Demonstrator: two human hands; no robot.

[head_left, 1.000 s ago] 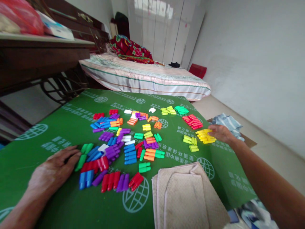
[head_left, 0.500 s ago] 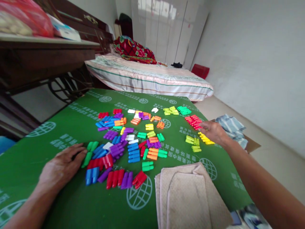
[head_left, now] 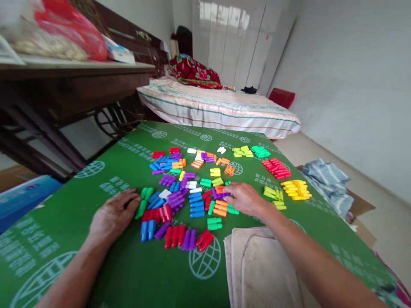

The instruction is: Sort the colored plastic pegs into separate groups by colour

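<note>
Many small bullet-shaped plastic pieces lie in joined rows on the green table (head_left: pixel 154 273). My left hand (head_left: pixel 114 214) rests on the table, fingers loosely bent and apart, its fingertips against the green pieces (head_left: pixel 145 199) at the cluster's left edge. Over the cluster's right side is my right hand (head_left: pixel 245 197), thumb and forefinger apart around the end of some purple pieces (head_left: pixel 218 195). Orange pieces (head_left: pixel 220 208) lie just below its fingertips, and green pieces (head_left: pixel 233 210) are partly hidden under the hand. Whether it touches the purple ones I cannot tell.
Sorted groups lie at right: red pieces (head_left: pixel 276 168), yellow pieces (head_left: pixel 296 189), lime pieces (head_left: pixel 274 193) and green pieces (head_left: pixel 260 151). A folded beige cloth (head_left: pixel 263 265) lies at the near edge, under my right forearm. Beyond the table stands a bed (head_left: pixel 224 105).
My right hand has moved left from the red and yellow groups to the middle cluster. The yellow group is now fully visible. My left hand stays beside the green pieces; the view has shifted.
</note>
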